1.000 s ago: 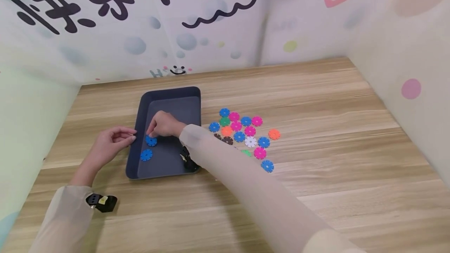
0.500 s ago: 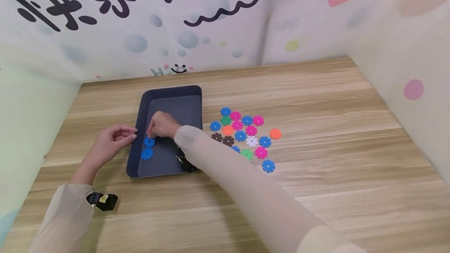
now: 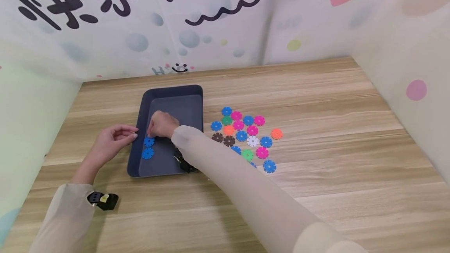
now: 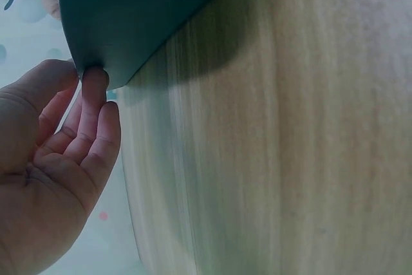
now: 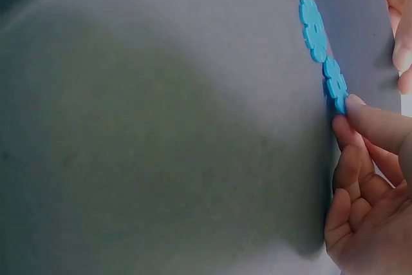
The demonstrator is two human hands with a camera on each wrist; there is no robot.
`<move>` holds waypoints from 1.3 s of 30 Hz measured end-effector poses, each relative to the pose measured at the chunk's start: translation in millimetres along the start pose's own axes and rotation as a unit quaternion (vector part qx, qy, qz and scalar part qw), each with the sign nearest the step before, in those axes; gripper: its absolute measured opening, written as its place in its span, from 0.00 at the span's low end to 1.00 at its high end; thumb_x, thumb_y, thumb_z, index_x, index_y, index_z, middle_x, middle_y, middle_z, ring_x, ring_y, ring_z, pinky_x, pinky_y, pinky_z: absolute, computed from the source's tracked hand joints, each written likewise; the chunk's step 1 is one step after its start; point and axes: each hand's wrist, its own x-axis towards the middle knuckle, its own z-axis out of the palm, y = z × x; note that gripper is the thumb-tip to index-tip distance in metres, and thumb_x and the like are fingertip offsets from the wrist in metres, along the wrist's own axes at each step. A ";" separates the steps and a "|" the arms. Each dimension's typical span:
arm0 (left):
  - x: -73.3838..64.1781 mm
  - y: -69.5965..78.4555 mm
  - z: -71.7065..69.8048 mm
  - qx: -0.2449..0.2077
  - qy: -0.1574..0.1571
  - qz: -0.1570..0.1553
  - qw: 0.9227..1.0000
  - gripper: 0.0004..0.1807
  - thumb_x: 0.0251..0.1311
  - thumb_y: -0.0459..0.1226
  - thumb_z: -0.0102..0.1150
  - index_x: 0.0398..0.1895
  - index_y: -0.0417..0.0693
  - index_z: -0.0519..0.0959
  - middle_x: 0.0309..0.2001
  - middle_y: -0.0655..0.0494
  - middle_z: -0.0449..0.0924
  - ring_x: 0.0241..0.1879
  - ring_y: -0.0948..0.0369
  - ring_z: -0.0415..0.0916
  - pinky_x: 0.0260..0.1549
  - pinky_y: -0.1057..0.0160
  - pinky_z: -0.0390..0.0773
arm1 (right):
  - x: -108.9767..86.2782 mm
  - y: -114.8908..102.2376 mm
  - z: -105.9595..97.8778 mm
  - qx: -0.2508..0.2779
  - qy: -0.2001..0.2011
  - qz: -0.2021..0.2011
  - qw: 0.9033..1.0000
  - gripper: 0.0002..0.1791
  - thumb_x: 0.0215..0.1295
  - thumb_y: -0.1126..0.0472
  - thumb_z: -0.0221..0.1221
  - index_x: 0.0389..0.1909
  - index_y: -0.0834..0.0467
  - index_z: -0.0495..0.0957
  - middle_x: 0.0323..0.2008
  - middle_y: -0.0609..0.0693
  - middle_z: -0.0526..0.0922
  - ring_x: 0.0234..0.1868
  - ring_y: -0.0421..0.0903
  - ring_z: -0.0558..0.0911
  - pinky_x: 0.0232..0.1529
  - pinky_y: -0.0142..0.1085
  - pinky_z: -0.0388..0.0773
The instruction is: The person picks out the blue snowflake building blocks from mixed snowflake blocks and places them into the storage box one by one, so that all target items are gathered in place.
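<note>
In the head view, a dark tray (image 3: pixel 181 108) lies on the wooden table, with two blue notched discs inside along its left wall. My right hand (image 3: pixel 163 124) reaches into the tray and pinches the edge of the farther blue disc (image 3: pixel 149 142) between thumb and finger. Just nearer lies the second blue disc (image 3: pixel 147 153); the right wrist view shows the two edge to edge, close to the wall. My left hand (image 3: pixel 111 141) is at the tray's left rim; in the left wrist view, its thumb and forefinger pinch that rim (image 4: pixel 76 43).
Right of the tray, loose notched discs are spread on the table (image 3: pixel 334 136): blue, pink, green, brown, an orange disc (image 3: pixel 276 134) and a white disc (image 3: pixel 252 141). My right sleeve (image 3: pixel 239 186) hides some of them. Printed walls (image 3: pixel 225 46) close off the back and sides.
The pinched blue disc has shifted slightly left and toward the second disc, closing the gap between them. My left hand stays at the rim. The head view has shifted slightly.
</note>
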 end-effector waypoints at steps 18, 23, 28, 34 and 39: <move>1.6 -3.0 -0.3 -0.003 0.001 0.001 1.000 0.14 0.61 0.35 0.56 0.45 0.33 0.76 0.33 0.60 0.78 0.28 0.70 0.75 0.27 0.73 0.76 | 3.1 -0.8 -0.6 0.022 0.004 0.010 1.000 0.02 0.52 0.55 0.67 0.25 0.48 0.86 0.24 0.35 0.81 0.28 0.32 0.75 0.30 0.28 0.70; 1.2 -1.5 -0.7 0.001 -0.002 -0.003 1.000 0.14 0.61 0.36 0.56 0.45 0.33 0.76 0.35 0.54 0.79 0.28 0.68 0.76 0.27 0.73 0.76 | 6.0 0.9 -9.9 0.051 -0.001 -0.030 0.998 0.02 0.52 0.58 0.67 0.27 0.51 0.86 0.27 0.38 0.82 0.29 0.33 0.77 0.30 0.24 0.71; -0.2 0.7 -0.3 0.004 -0.009 -0.009 1.000 0.15 0.62 0.36 0.54 0.47 0.33 0.75 0.38 0.41 0.79 0.29 0.67 0.76 0.28 0.71 0.76 | 3.1 -0.6 -28.9 0.072 -0.005 -0.058 0.996 0.03 0.54 0.60 0.66 0.30 0.53 0.86 0.30 0.41 0.82 0.29 0.35 0.78 0.29 0.23 0.72; -0.9 -0.1 0.4 0.003 -0.008 -0.008 1.000 0.15 0.62 0.36 0.55 0.47 0.33 0.75 0.39 0.39 0.78 0.29 0.68 0.76 0.28 0.72 0.76 | -4.0 0.1 -54.7 0.093 -0.011 -0.095 0.991 0.06 0.55 0.62 0.65 0.35 0.57 0.85 0.30 0.44 0.83 0.30 0.37 0.79 0.30 0.24 0.73; -1.4 0.2 -0.2 -0.001 -0.006 -0.008 1.000 0.16 0.62 0.37 0.55 0.47 0.33 0.75 0.39 0.41 0.79 0.29 0.68 0.76 0.28 0.72 0.76 | -11.9 5.7 -78.5 0.083 -0.018 -0.123 0.989 0.10 0.56 0.62 0.63 0.40 0.58 0.83 0.35 0.46 0.82 0.35 0.38 0.79 0.33 0.25 0.73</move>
